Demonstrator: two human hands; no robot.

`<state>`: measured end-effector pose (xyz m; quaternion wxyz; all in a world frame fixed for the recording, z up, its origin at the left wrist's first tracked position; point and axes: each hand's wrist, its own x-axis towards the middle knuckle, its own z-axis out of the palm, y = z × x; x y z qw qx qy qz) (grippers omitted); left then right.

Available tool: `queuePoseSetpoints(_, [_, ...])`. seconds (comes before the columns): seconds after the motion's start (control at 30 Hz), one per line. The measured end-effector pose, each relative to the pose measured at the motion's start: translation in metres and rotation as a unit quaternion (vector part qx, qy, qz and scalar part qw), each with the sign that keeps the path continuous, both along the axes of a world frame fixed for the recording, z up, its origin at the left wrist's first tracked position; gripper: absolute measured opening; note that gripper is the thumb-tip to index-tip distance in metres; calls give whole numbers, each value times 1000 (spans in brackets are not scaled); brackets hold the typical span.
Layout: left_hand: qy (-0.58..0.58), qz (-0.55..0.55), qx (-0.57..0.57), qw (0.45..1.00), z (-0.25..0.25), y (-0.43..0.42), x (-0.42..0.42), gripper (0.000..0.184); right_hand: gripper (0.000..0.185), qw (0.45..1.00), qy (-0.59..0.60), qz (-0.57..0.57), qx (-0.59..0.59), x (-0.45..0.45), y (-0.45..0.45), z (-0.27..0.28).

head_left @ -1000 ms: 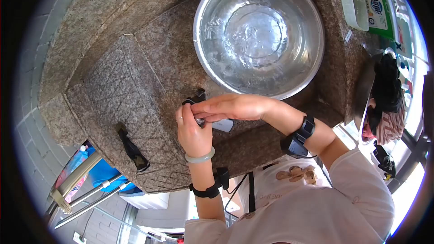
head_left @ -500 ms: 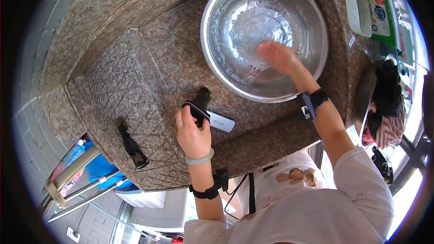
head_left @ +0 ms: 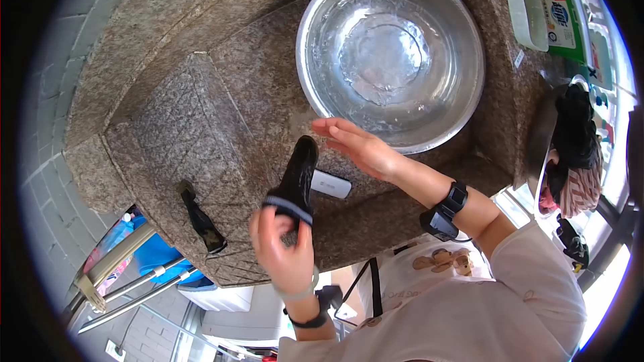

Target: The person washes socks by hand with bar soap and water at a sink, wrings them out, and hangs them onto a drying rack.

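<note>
Over bare stone (head_left: 261, 94) near the basin rim (head_left: 300, 60), the left grip (head_left: 285, 255) clamps a black sock (head_left: 299, 174), right grip (head_left: 359, 149) uncurled.

Left hand (head_left: 283, 255) blurred, white bar (head_left: 333, 185) partly behind black sock (head_left: 302, 169), shirt (head_left: 476, 308) cut off below

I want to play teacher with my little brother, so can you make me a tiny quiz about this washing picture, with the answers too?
1. True or false: the left hand is holding a dark sock near its open end.

2. Where is the second dark sock?
A) In the water
B) On the grooved stone
C) Over a shoulder

3. Fill in the gap: the hand nearer the metal basin is the ____ hand.

Key:
1. True.
2. B.
3. Right; the right hand is open by the basin's edge.
</note>
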<state>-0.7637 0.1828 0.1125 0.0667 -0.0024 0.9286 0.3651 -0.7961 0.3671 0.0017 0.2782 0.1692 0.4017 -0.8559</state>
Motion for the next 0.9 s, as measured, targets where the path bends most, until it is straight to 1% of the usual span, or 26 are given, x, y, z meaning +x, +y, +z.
queuePoseSetpoints(0.03, [0,1,-1,1000,13,-5,7,53,46,997,18,31,61,1,0,-4])
queuePoseSetpoints(0.07, [27,24,12,999,25,-9,14,51,46,993,33,65,97,3,-1,-7])
queuePoseSetpoints(0.1, [53,47,23,997,36,-11,19,50,46,993,33,66,95,3,-5,-9])
queuePoseSetpoints(0.17, [76,32,-4,997,51,-14,23,49,50,996,-21,67,57,1,-19,-13])
queuePoseSetpoints(0.2, [97,14,-30,995,55,-15,24,48,53,992,-114,58,-7,2,-29,-15])
queuePoseSetpoints(0.23, [98,13,-32,995,54,-17,22,48,53,992,-114,57,-9,2,-35,-13])
queuePoseSetpoints(0.27, [67,17,21,997,50,-18,20,46,51,955,-191,16,-227,3,-41,-11])
queuePoseSetpoints(0.3, [36,21,75,996,44,-20,20,44,50,864,-258,-24,-431,3,-45,-10])
queuePoseSetpoints(0.33, [-31,70,170,983,37,-22,23,35,50,865,-257,-22,-430,3,-50,-9])
queuePoseSetpoints(0.37, [-30,72,171,982,21,-25,26,35,43,882,-253,-42,-396,3,-56,-9])
queuePoseSetpoints(0.4, [12,155,321,934,-2,-27,26,32,37,897,-247,-61,-362,2,-61,-9])
queuePoseSetpoints(0.43, [56,233,460,855,-21,-29,23,32,32,911,-240,-79,-327,1,-63,-8])
queuePoseSetpoints(0.47, [58,234,462,854,-34,-32,19,32,32,912,-238,-77,-325,0,-64,-2])
queuePoseSetpoints(0.5, [-10,273,576,770,-46,-36,15,35,28,945,-163,-81,-270,-1,-64,7])
queuePoseSetpoints(0.53, [-76,306,676,666,-54,-36,10,38,24,970,-87,-83,-213,-1,-65,18])
queuePoseSetpoints(0.57, [-137,324,701,621,-58,-28,4,41,17,981,-57,-84,-168,2,-69,30])
queuePoseSetpoints(0.6, [-173,363,713,574,-70,-26,3,44,15,995,93,-38,-5,5,-69,43])
queuePoseSetpoints(0.63, [-208,399,723,525,-87,-26,9,46,13,958,240,12,157,8,-68,56])
queuePoseSetpoints(0.67, [-139,356,603,700,-100,-19,14,49,12,938,301,19,170,11,-70,66])
queuePoseSetpoints(0.7, [-100,296,493,812,-104,-10,24,51,12,913,364,25,184,14,-72,75])
queuePoseSetpoints(0.73, [-52,245,336,908,-89,11,18,53,11,878,413,30,240,18,-76,80])
queuePoseSetpoints(0.77, [5,215,182,960,-74,31,12,55,11,877,415,35,241,23,-80,78])
queuePoseSetpoints(0.8, [-103,272,449,845,-72,35,9,55,10,852,442,52,274,30,-83,70])
queuePoseSetpoints(0.83, [-160,285,557,764,-68,33,2,54,10,826,469,67,307,33,-84,64])
queuePoseSetpoints(0.87, [-215,313,653,656,-63,31,-6,53,16,798,490,67,344,33,-84,60])
queuePoseSetpoints(0.9, [-267,348,715,544,-59,29,-14,52,16,798,490,70,344,34,-81,56])
